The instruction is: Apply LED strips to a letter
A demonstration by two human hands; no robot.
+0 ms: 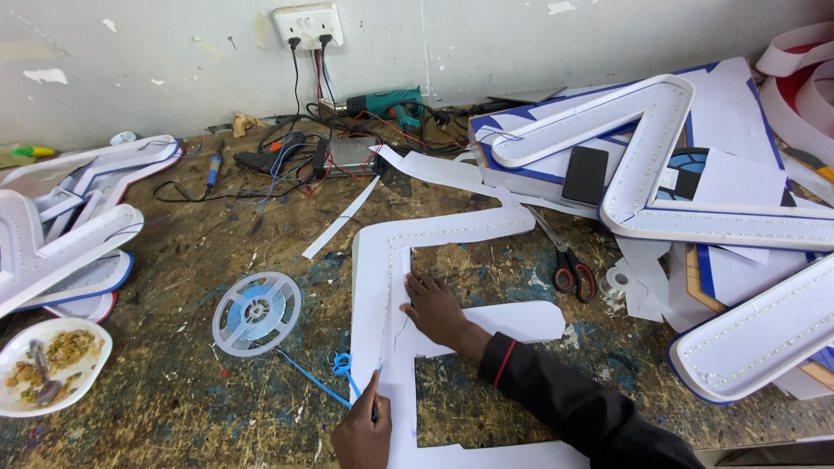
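Left hand: down at the bottom edge, the left hand (361, 434) is curled shut around a thin blue pen (376, 405), tip set on the white sheet.
Right hand: the right hand (434, 306) lies open and flat, palm down, fingers spread on the white letter cutout (380, 287), pinning it to the bench; a dark sleeve (573, 399) with a red cuff stripe runs back from it.
Letter cutout: big white angular shape, lying flat mid-bench, a row of small dots running along its upper edge.
Reel: a clear plastic spool (256, 313) sits just left of the cutout, strip wound inside, and a blue strip tail (317, 378) trails from it towards the pen hand.
Plate: white plate (50, 363) at far left, holding food scraps and a spoon.
Scissors: red-handled scissors (566, 260) lie right of the cutout, blades pointing up-left.
Back of the bench: a green power drill (387, 104) among tangled cables below a wall socket (307, 24).
Right side: a black phone (585, 175) rests on stacked white channel letters (643, 148).
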